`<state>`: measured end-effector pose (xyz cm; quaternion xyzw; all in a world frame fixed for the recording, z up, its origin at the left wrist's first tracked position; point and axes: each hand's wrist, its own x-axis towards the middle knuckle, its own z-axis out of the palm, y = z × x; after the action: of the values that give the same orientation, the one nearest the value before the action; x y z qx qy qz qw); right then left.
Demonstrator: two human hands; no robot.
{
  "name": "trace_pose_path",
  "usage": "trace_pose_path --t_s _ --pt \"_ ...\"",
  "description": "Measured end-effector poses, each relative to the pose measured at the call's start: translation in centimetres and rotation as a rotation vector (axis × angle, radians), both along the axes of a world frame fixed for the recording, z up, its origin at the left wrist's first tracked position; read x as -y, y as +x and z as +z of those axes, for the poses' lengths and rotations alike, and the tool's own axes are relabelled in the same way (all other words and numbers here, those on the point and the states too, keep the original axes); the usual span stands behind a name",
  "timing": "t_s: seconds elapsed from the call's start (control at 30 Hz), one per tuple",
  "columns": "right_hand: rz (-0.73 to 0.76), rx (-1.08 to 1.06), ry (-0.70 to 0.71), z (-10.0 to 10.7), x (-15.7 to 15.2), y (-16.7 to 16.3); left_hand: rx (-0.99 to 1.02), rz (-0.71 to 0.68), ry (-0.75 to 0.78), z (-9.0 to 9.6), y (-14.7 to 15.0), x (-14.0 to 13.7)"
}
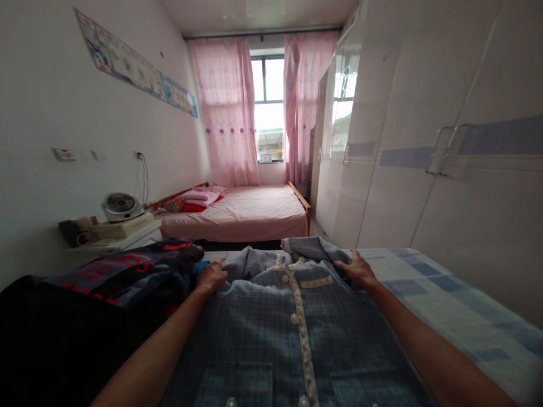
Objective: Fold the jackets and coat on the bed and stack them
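Note:
A blue-grey checked jacket (254, 316) lies spread front side up before me, with a pearl-trimmed front edge and large pearl buttons. Its sleeves are folded over behind the collar. My left hand (213, 275) is at the shoulder on the left, fingers closed on the fabric, partly hidden. At the opposite shoulder, my right hand (358, 269) grips the cloth with thumb and fingers. The jacket's lower edge runs out of view.
Dark clothes with red lettering (139, 274) are heaped on the left. The blue-and-white checked bed (441, 294) extends right, beside a white wardrobe (407, 113). Beyond stand a pink-covered bed (254, 209) and a small fan (122, 207) on a cabinet.

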<state>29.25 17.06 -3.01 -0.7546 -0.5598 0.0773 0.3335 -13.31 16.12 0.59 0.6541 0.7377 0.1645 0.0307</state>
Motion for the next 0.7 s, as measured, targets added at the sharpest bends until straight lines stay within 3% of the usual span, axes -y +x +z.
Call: trace_pose_path --t_s 0.13,0.27,0.33,0.43,0.53,0.6,0.7 --pt "-0.125 0.009 0.05 0.9 0.8 1.4 0.018 0.027 0.135 1.6 -1.0 1.4" --pt "-0.383 0.054 0.145 2.1 5.2 5.2 -0.055 0.092 0.224 3.3 -1.8 3.2" --pt "-0.413 0.135 0.177 2.4 7.7 6.6 -0.085 0.027 0.249 3.3 -1.0 3.3" --pt "-0.23 0.285 0.196 1.9 9.2 7.0 -0.084 -0.243 0.18 2.2 1.5 2.4" --pt "0.04 0.323 0.141 0.9 7.1 5.4 -0.051 -0.495 -0.006 0.3 4.1 1.2" --pt "0.163 0.294 0.096 0.0 4.6 3.8 -0.037 -0.526 -0.103 -1.0 4.9 0.6" --pt "0.268 0.23 0.048 -1.2 1.5 1.7 -0.024 -0.418 -0.178 -2.0 4.6 0.0"
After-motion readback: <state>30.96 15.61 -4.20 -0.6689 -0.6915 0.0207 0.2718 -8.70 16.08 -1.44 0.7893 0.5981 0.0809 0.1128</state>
